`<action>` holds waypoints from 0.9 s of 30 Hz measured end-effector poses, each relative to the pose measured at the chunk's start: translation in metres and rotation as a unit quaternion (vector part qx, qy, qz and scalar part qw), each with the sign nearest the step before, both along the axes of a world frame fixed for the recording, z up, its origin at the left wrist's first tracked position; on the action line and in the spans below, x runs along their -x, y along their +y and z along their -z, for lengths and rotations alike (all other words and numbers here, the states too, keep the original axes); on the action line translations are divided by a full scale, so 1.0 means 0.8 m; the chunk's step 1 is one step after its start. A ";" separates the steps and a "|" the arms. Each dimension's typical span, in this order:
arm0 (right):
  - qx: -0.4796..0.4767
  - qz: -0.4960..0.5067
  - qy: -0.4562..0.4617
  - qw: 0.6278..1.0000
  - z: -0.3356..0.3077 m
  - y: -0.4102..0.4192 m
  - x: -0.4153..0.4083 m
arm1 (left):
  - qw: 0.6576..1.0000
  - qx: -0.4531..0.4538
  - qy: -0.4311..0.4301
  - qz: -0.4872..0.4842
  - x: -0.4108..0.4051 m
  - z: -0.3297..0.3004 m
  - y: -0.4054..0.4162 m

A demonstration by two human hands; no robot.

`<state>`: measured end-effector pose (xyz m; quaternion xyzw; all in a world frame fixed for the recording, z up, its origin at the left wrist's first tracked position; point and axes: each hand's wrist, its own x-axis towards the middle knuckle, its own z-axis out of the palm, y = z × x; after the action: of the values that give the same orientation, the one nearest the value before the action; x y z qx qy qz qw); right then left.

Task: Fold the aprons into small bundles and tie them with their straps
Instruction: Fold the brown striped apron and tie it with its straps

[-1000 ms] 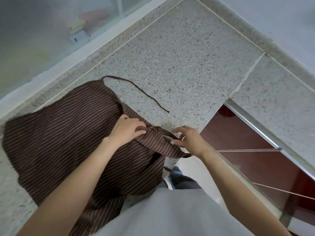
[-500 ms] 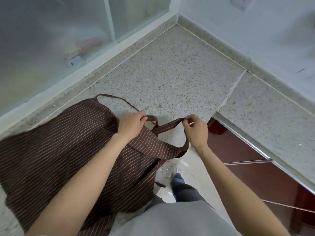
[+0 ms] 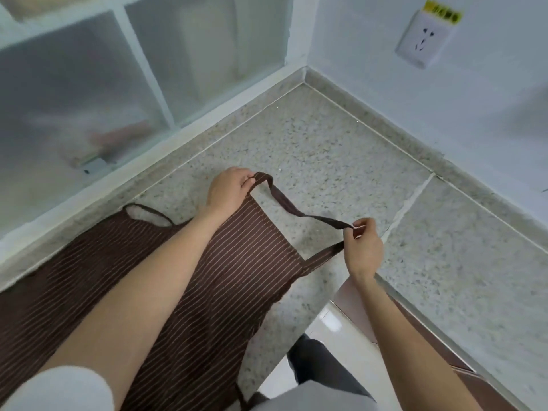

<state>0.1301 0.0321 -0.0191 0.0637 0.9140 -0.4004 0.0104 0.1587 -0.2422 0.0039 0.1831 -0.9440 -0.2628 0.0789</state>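
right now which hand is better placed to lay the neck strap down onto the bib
Right hand. It pinches the neck strap at the loop's far end, off the apron. The left hand is at the bib's top corner, pinning it to the counter.

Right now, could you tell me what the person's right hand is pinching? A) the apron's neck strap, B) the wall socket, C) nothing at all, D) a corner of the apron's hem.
A: the right hand pinches the neck strap off the speckled counter, while the left hand holds the apron at its top corner.

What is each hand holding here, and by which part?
Both hold the brown striped apron: left hand at the bib's top corner, right hand pinching the neck strap.
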 end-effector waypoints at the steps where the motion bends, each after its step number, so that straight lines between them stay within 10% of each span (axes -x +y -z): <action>1: -0.007 -0.003 -0.011 1.000 0.008 0.005 0.013 | 1.000 -0.010 -0.009 0.002 0.018 0.010 0.005; 6: -0.087 -0.169 0.056 0.980 0.065 0.025 0.082 | 0.993 -0.072 -0.095 -0.017 0.094 0.070 0.033; 16: -0.207 -0.567 0.141 0.785 0.116 -0.042 0.159 | 0.979 0.055 -0.185 -0.069 0.035 0.131 0.091; 23: -0.315 -0.415 0.065 0.851 0.107 -0.048 0.213 | 0.952 0.026 -0.286 -0.105 0.011 0.151 0.108; 27: -0.286 -0.467 0.133 0.826 0.096 -0.046 0.203 | 0.963 -0.050 -0.245 -0.097 0.017 0.152 0.096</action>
<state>-0.0321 -0.0044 -0.0955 -0.4247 0.9006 -0.0735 0.0554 0.1449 -0.1652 -0.1180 0.3364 -0.8978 -0.2480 -0.1386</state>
